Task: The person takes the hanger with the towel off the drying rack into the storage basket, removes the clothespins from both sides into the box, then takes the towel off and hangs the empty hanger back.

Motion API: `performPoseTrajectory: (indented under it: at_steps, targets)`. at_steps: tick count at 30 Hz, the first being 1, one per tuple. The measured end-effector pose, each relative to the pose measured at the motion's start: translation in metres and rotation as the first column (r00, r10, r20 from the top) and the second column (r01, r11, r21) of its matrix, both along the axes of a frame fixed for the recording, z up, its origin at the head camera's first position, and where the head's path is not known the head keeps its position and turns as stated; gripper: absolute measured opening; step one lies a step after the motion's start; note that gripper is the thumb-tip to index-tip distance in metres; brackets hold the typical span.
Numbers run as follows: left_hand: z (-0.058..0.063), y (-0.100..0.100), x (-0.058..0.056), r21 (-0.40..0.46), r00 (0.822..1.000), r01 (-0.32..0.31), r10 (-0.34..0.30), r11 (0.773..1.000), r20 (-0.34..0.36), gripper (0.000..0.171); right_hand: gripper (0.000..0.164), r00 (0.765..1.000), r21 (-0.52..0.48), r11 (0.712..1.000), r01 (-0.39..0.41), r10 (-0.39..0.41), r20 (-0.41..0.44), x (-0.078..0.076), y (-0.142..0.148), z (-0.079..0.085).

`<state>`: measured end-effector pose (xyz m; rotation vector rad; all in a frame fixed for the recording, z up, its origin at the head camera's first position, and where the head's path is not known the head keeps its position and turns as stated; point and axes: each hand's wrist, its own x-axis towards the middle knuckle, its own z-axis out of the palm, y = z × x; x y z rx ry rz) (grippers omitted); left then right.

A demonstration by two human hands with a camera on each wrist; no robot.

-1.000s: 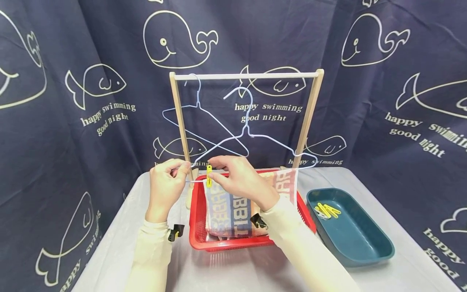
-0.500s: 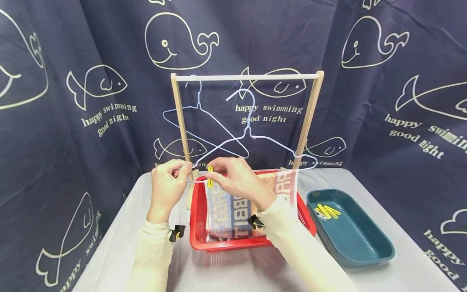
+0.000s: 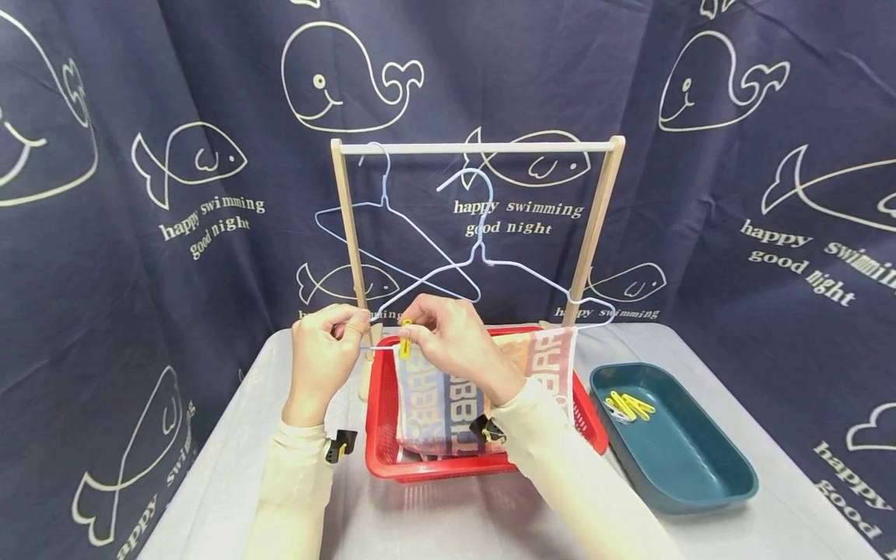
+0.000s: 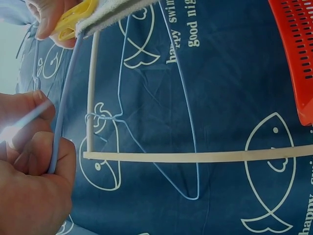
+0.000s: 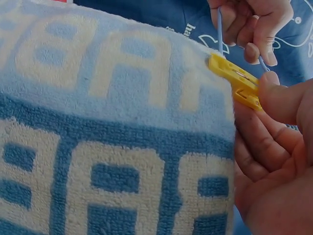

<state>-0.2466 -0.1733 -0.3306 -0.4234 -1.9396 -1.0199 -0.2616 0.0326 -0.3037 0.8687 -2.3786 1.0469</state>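
Note:
My left hand point(image 3: 323, 358) holds the left corner of a pale blue wire hanger point(image 3: 481, 249), its fingers curled round the wire. Thumb and fingers of my right hand point(image 3: 462, 342) pinch a yellow clothespin point(image 5: 234, 79). The clothespin's jaws sit over the edge of a striped, lettered towel point(image 5: 117, 125) at the hanger's lower bar, close to that left corner. In the head view the towel point(image 3: 427, 404) hangs from the bar in front of and above the red basket, partly hidden by my right hand and sleeve. The hanger's hook points up, free of the rack.
A wooden rack point(image 3: 483, 148) stands behind, with a second blue hanger point(image 3: 385, 201) on its rail at the left. Below the towel is the red basket point(image 3: 448, 470). At the right, a teal tray point(image 3: 700, 447) contains several yellow clothespins point(image 3: 633, 406) and a whitish one.
Both hands keep their holds. The hanger, towel and clothespin have shifted very slightly to the right in the head view, and the right hand's fingers have closed a little more over the clothespin.

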Motion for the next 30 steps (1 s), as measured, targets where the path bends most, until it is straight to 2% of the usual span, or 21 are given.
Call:
performPoseTrajectory:
  at_steps: [13,18,30]
  targets:
    - [0.002,0.001,0.002,0.008,1.0,-0.007,0.007,1.0,0.009,0.009,0.008,1.0,-0.093,0.996,0.018,-0.019,-0.009,0.003,0.003,0.001]
    - [0.001,0.001,0.003,0.009,1.0,-0.007,0.007,1.0,0.013,0.008,0.001,0.999,-0.108,0.994,0.019,-0.022,-0.032,0.004,0.006,0.003]
    - [0.001,0.001,0.001,0.015,1.0,-0.008,0.007,1.0,0.008,0.01,0.011,0.996,-0.142,0.99,0.028,-0.041,-0.085,0.018,0.023,0.01]
